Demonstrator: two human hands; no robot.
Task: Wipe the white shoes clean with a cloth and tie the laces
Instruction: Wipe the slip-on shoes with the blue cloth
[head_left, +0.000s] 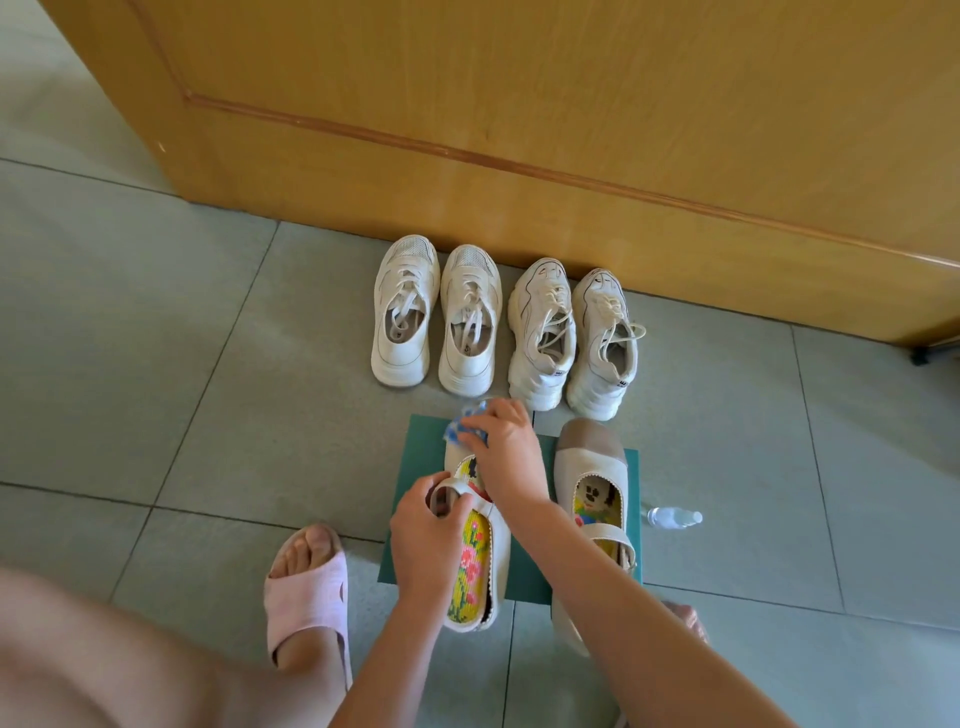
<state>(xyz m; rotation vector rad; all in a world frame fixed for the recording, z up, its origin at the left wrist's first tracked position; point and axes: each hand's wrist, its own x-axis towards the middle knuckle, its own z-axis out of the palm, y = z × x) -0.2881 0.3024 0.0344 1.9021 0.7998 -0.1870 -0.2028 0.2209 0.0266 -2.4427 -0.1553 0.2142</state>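
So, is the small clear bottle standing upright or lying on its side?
On its side: the small clear bottle lies lengthwise on the floor, cap end pointing right, beside the green mat.

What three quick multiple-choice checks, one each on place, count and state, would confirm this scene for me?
1. Where does the spray bottle lie?
A) on the floor tiles, right of the green mat
B) inside a sneaker
C) on the mat's middle

2. How many white sneakers stand along the wooden door?
A) two
B) four
C) six

3. What does the right hand hold?
A) nothing
B) a lace
C) a blue cloth

Key:
1 A, the bottle lies on tile just off the mat's right edge.
2 B, two pairs stand there.
3 C, its fingers grip the cloth at the toe of the beige strap shoe, while the left hand holds the strap.
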